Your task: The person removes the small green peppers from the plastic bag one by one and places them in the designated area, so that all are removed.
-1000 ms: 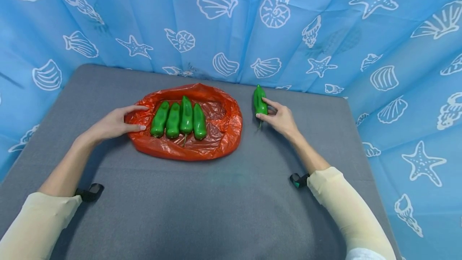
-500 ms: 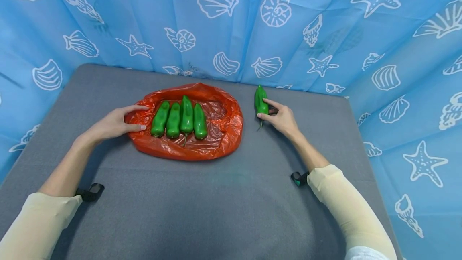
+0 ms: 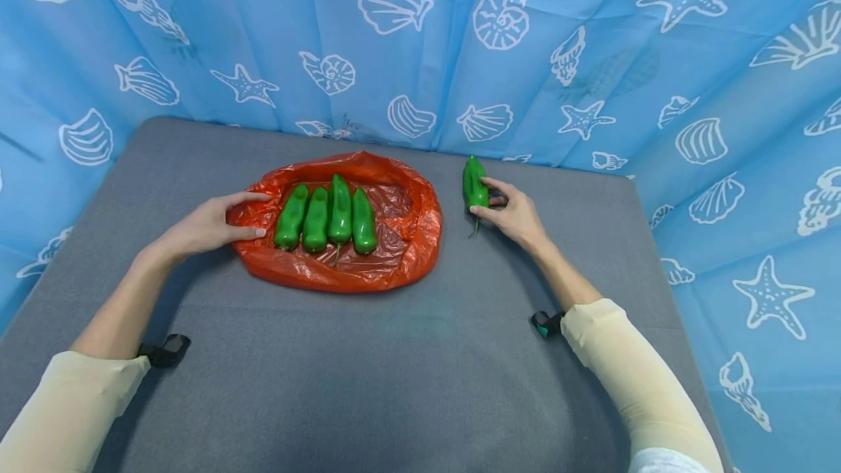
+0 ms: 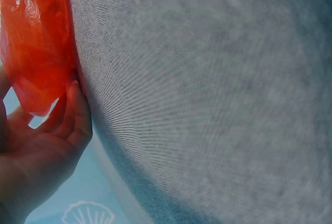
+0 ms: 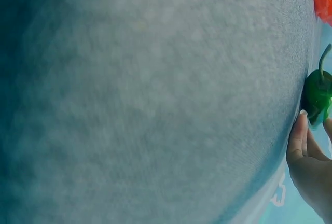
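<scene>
A red plastic bag (image 3: 420, 254) lies spread open on the table, its rim rolled down around several green peppers (image 3: 339, 210) in a row. At the bag's left end, my left hand (image 3: 205, 225) holds the rim, with thumb and index finger over the inner side. The left wrist view shows its other fingers beside the red plastic (image 4: 39, 42). To the right of the bag, my right hand (image 3: 515, 217) grips a single green pepper (image 3: 474, 179) between thumb and fingers. This pepper lies on the table, stem toward me. In the right wrist view its stem end (image 5: 317, 86) shows above my fingertips.
Grey cloth covers the table (image 3: 368, 378), whose far edge runs behind the bag. A blue curtain (image 3: 434, 42) with white shells and starfish hangs along the back and right side. Each wrist wears a black strap with a small camera (image 3: 545, 324).
</scene>
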A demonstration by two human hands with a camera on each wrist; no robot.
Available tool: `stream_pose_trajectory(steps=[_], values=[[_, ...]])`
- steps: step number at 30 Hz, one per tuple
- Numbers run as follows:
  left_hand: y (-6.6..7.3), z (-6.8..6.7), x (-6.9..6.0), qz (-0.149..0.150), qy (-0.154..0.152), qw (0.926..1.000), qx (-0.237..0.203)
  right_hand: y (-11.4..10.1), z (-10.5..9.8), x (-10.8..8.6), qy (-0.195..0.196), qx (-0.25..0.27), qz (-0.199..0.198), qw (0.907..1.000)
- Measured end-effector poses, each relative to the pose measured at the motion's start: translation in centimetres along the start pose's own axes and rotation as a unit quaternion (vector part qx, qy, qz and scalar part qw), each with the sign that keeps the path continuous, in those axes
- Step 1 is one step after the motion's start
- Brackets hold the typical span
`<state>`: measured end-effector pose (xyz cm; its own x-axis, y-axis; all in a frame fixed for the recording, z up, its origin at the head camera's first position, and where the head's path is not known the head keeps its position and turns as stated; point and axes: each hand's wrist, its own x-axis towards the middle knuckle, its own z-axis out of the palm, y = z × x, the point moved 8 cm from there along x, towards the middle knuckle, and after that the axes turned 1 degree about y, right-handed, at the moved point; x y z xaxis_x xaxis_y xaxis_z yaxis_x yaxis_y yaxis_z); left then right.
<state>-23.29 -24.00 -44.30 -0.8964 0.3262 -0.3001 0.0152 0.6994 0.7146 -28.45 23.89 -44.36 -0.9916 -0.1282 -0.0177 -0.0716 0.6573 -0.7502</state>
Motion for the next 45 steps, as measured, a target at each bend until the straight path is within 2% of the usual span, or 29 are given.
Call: stream_pose_trajectory(steps=[4, 10, 18, 29, 45], values=[[0.1, 0.1, -0.1, 0.001, 0.0, 1.0, -0.002, -0.1, -0.4, -0.1, 0.024, 0.0, -0.015, 0.9996], [0.0, 0.1, -0.1, 0.002, 0.0, 1.0, 0.002, -1.1, -1.3, -0.3, 0.073, 0.004, -0.06, 0.9956], [0.1, 0.0, 0.0, 0.006, -0.001, 1.0, 0.005, -3.0, -1.6, -1.0, 0.094, 0.003, -0.097, 0.9908], [-0.2, 0.0, 0.2, 0.003, 0.001, 1.0, 0.001, -5.1, -0.6, -1.6, 0.092, 0.031, -0.121, 0.9879], [-0.5, 0.1, 0.1, -0.001, -0.004, 1.0, 0.004, -8.2, 2.4, -2.3, 0.057, 0.086, -0.163, 0.9812]])
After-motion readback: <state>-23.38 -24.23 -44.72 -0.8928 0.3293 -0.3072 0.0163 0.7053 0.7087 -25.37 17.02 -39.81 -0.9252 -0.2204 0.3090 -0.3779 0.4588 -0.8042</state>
